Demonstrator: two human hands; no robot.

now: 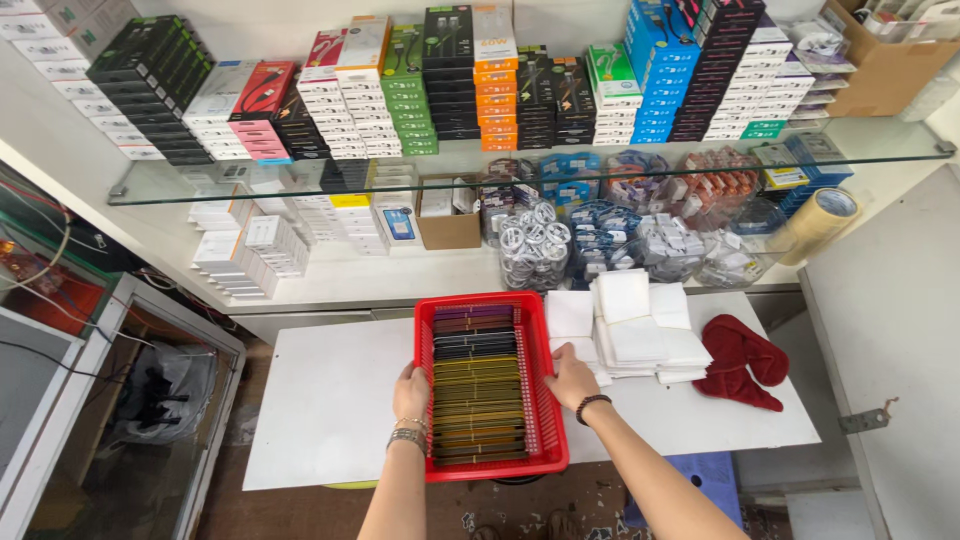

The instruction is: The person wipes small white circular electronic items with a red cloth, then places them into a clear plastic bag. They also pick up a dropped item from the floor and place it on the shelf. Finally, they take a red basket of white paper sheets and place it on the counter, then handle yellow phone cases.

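A red plastic basket (548, 420) rests on a white table (330, 400), hanging slightly over its near edge. Several flat slabs in purple, black, gold and dark tones (478, 385) stand packed in a row inside it. My left hand (411, 392) grips the basket's left wall; a metal watch is on that wrist. On the right wall is my right hand (572, 378), with a dark bead bracelet on its wrist.
A stack of white cloths (640, 330) and a dark red cloth (742, 360) lie right of the basket. Behind are bags of coiled cables (535, 245), a tape roll (820, 220), and a glass shelf (880, 150) stacked with boxes. A glass cabinet (120, 420) stands at left.
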